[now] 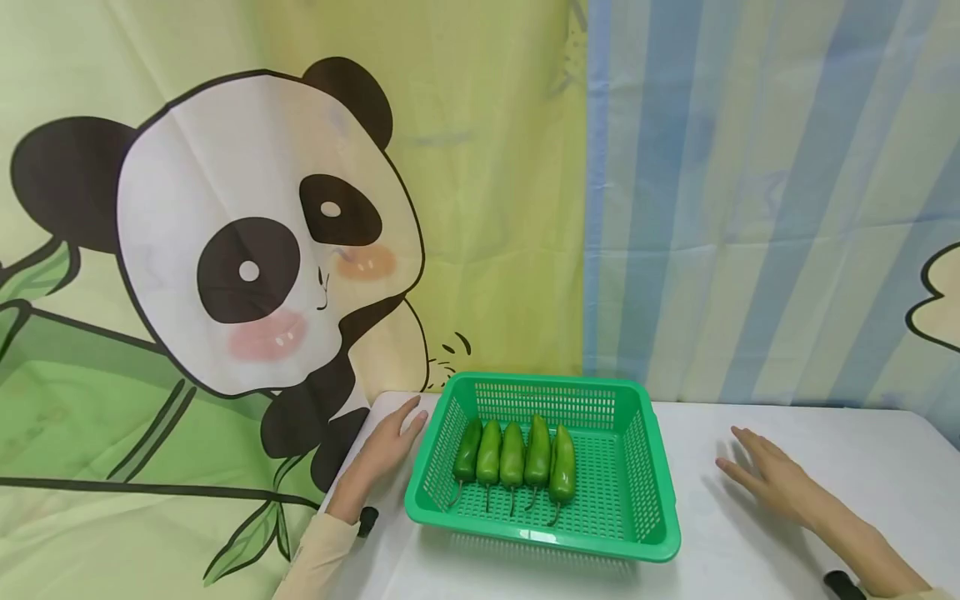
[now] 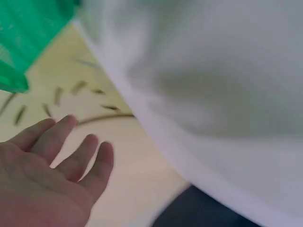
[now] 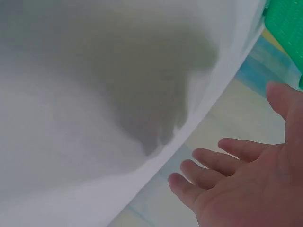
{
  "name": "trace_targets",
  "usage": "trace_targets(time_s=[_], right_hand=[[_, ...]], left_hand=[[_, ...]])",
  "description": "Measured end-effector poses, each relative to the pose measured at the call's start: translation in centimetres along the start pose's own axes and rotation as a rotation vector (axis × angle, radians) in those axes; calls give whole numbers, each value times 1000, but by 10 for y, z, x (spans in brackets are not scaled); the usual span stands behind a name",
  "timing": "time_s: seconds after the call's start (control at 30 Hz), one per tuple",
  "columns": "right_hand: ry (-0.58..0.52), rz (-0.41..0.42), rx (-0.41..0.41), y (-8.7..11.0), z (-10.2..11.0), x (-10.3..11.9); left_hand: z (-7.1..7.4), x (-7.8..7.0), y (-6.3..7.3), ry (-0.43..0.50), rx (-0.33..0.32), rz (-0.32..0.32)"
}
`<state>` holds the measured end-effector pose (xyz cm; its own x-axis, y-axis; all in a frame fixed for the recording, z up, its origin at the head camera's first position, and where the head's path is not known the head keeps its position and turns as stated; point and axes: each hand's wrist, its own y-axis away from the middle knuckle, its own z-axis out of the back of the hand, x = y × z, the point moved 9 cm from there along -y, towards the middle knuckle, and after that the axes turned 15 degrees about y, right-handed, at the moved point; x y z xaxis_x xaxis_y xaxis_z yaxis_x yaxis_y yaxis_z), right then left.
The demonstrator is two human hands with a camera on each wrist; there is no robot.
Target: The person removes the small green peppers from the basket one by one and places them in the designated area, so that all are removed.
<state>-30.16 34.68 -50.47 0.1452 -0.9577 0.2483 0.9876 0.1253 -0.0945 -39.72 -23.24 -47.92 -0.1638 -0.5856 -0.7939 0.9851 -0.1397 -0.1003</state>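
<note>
At the head view's lower centre, five glossy green peppers [image 1: 512, 460] lie inside a rectangular green perforated plastic basket [image 1: 540, 542]. The person's left hand [image 1: 385, 447], lower centre-left, and right hand [image 1: 776, 477], lower right, hold nothing, fingers extended.

A green perforated basket [image 1: 543, 537] sits upright at the frame's lower centre; five glossy green peppers [image 1: 513, 457] lie side by side in its left half, stem ends toward the bottom, some apparently touching.

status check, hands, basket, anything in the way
Left hand and right hand empty, either side of green basket. Five green peppers inside, side by side, toward its left. No obstruction seen between hands and basket.
</note>
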Motion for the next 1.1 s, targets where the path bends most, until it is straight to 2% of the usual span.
trace_targets(time_s=[0.2,0.33,0.47,0.63,0.8,0.93,1.1], right_hand=[[-48,-10,71,-2,7,18],[-95,-3,85,-3,15,29],[-231,-22,138,-3,22,35],[-527,-49,238,-4,28,39],[-784,5,312,-8,34,46],[-850,-2,352,-11,36,53],[-874,4,363,-14,41,61]], left_hand=[[-26,-17,-3,247,136,55],[-38,-23,-6,305,195,76],[-43,-21,-6,297,193,93],[-42,-19,-5,292,151,111],[-42,-20,-5,301,136,122],[-42,-20,-6,309,130,128],[-41,-21,-6,324,134,129]])
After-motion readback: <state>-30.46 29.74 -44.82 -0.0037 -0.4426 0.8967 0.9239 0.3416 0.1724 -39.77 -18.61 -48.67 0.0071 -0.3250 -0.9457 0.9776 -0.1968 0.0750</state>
